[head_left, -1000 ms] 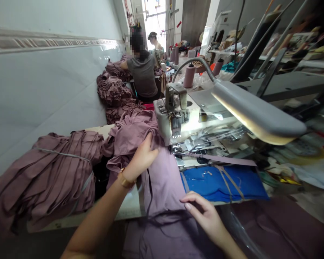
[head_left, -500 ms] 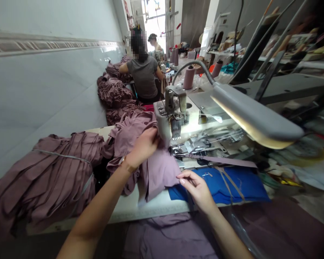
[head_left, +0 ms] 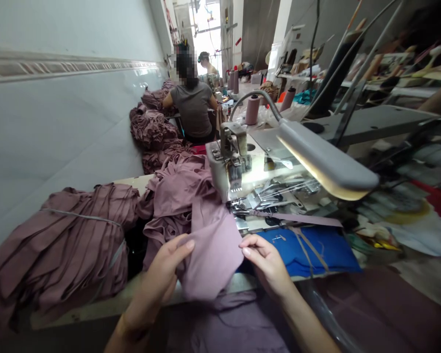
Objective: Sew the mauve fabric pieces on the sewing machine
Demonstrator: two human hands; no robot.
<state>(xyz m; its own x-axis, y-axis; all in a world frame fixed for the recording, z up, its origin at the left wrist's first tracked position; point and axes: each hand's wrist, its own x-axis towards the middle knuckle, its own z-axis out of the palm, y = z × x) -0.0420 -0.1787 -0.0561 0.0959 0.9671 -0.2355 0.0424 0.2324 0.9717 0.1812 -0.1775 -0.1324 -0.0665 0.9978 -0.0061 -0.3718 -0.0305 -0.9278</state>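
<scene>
A mauve fabric piece (head_left: 215, 250) hangs over the front edge of the machine table, spread between my two hands. My left hand (head_left: 165, 267) is closed on its left side, thumb on top and fingers underneath. At the right edge of the cloth, my right hand (head_left: 262, 257) pinches the border between thumb and fingertips. Just behind is the sewing machine (head_left: 238, 171), with several needles above its presser foot area. A narrow mauve strip (head_left: 301, 219) runs into the machine from the right. Crumpled mauve cloth (head_left: 180, 191) lies behind my left hand.
A tied bundle of mauve pieces (head_left: 77, 230) lies on the left. Blue cloth (head_left: 308, 250) sits right of my right hand. A lamp (head_left: 327, 157) juts over the machine. Thread cones (head_left: 252, 110) stand behind it. A co-worker (head_left: 193, 105) sits farther back, beside the tiled wall (head_left: 66, 127).
My left hand has come back from beside the machine head toward me and now grips the cloth's left side. The fabric is more spread. My right hand still pinches its edge.
</scene>
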